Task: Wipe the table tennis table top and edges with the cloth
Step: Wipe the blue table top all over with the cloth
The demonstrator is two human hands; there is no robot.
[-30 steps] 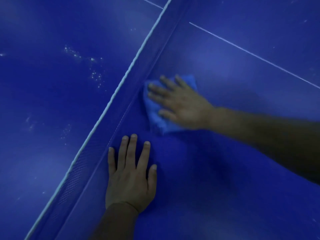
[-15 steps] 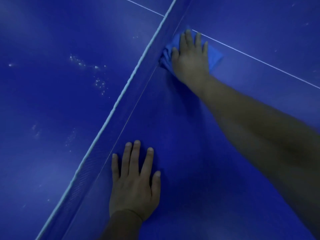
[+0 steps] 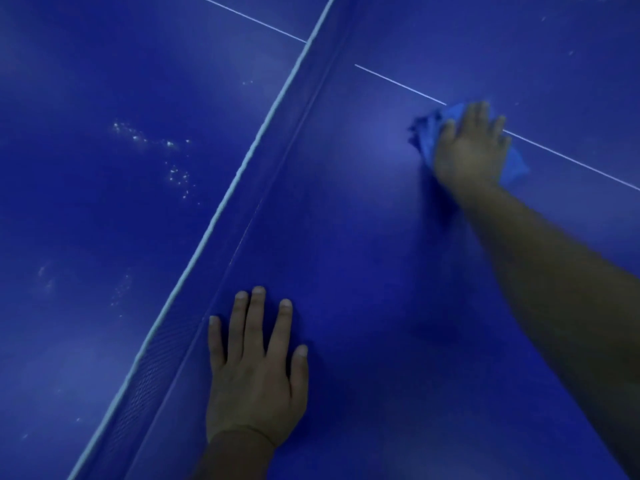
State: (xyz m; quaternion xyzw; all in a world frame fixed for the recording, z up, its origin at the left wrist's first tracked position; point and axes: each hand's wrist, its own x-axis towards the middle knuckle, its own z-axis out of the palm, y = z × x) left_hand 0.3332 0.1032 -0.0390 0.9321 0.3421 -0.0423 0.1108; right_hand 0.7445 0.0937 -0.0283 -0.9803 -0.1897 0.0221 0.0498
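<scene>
The blue table tennis table top (image 3: 363,237) fills the head view. A bunched blue cloth (image 3: 429,133) lies on the near half, on the white centre line (image 3: 391,79). My right hand (image 3: 471,150) presses flat on the cloth with straight fingers and covers most of it. My left hand (image 3: 254,368) rests flat on the bare table beside the net, fingers spread, holding nothing.
The net (image 3: 221,216), with a white top band, runs diagonally from the lower left to the top middle. Beyond it, the far half of the table (image 3: 104,202) carries scattered white specks (image 3: 152,140).
My right hand slid the cloth up along the net, then right along the white line, away from the net. My left hand stayed planted.
</scene>
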